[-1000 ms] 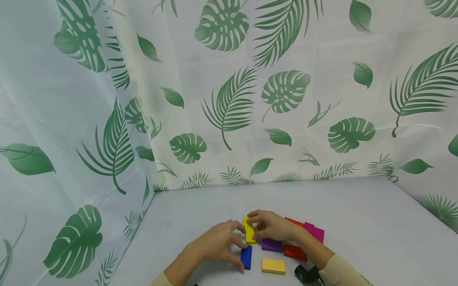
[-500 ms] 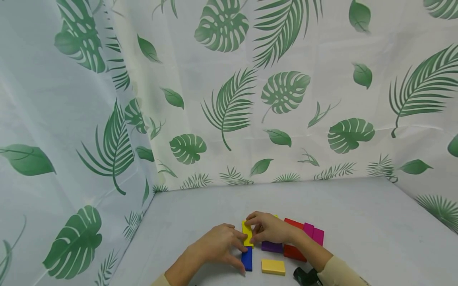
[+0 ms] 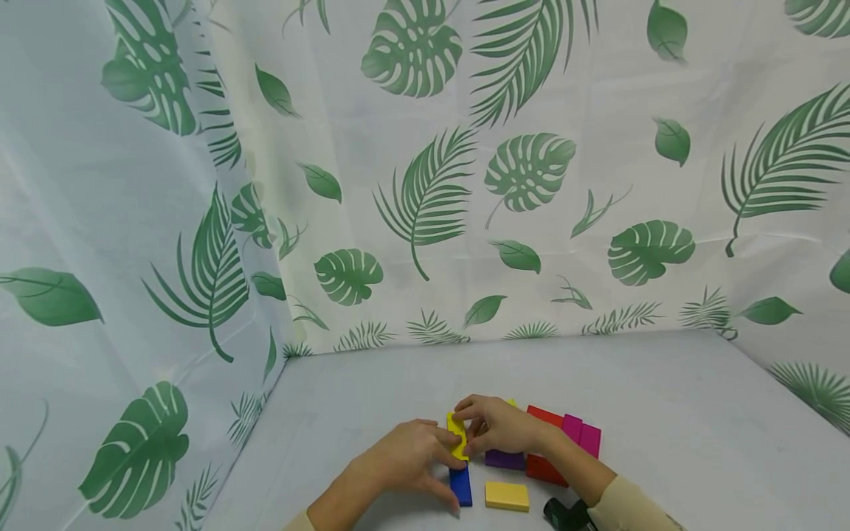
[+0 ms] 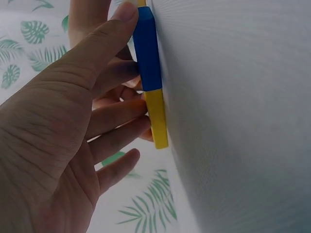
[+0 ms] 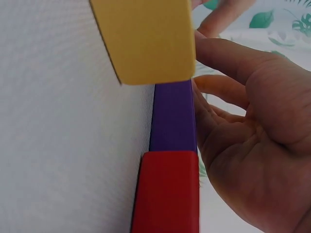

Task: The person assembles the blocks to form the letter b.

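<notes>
Pinching a bright yellow rectangular block (image 3: 455, 425) with the curled fingers and thumb of the right hand (image 3: 502, 425), at the lower centre of the head view. Touching the same block with the fingers of the left hand (image 3: 406, 457), spread and only loosely bent, with the thumb stretched to the near end of a blue rectangular block (image 3: 461, 484). Set end to end with the blue, roughly in one line, low on the greyish-white counter (image 3: 345, 405). Seen edge-on in the left wrist view, upper centre, with blue above, yellow below and ends meeting.

Just right of this pair in the head view, partly covered by the right hand: a purple block (image 3: 505, 459). Nearer the bottom edge, well apart from the blue: a pale yellow block (image 3: 507, 496). Right of the purple, partly behind the forearm: a near red block (image 3: 544, 470). Farther back, a far red block (image 3: 544, 415) just beside two magenta blocks (image 3: 589, 439). Behind the right hand, only a yellow tip (image 3: 512, 403). By the beige sleeve (image 3: 627, 506) at bottom right, a black object (image 3: 563, 514), too unclear to name. Across the upper frame, white curtains (image 3: 558, 96) printed with green leaves.
</notes>
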